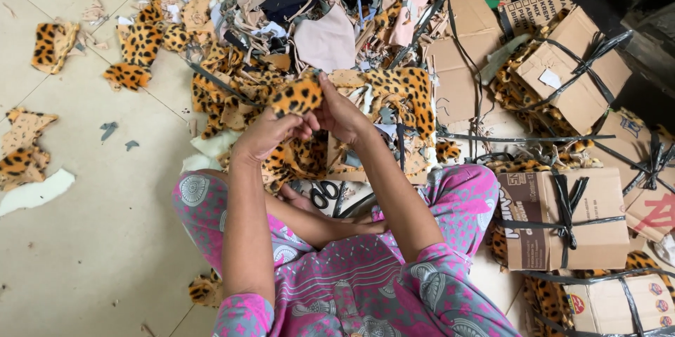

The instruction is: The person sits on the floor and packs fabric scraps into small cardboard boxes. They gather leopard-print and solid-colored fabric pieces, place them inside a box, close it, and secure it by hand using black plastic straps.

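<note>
A small scrap of orange, black-spotted leopard-print plush fabric (297, 95) is held up in front of the person, above the lap, its long axis running roughly left to right and tilted slightly up toward the right. The left hand (271, 133) is closed on the lower left part of the scrap, while the right hand (341, 115) pinches its right end between fingertips and thumb. Beneath the hands, a pair of black-handled scissors (325, 193) lies on the crossed legs, which are clothed in pink patterned fabric. Just beyond the scrap rises a heap of mixed offcuts (309, 20) in leopard print, beige, pink and dark cloth. To the right, brown cardboard boxes tied with black plastic strapping (562, 221) are stacked close together; one farther box (573, 70) bears a small white label on its top, and the lowest carries round red-and-white marks. More leopard-print pieces (137, 45) lie scattered on the pale tiled floor (91, 238) at left.
</note>
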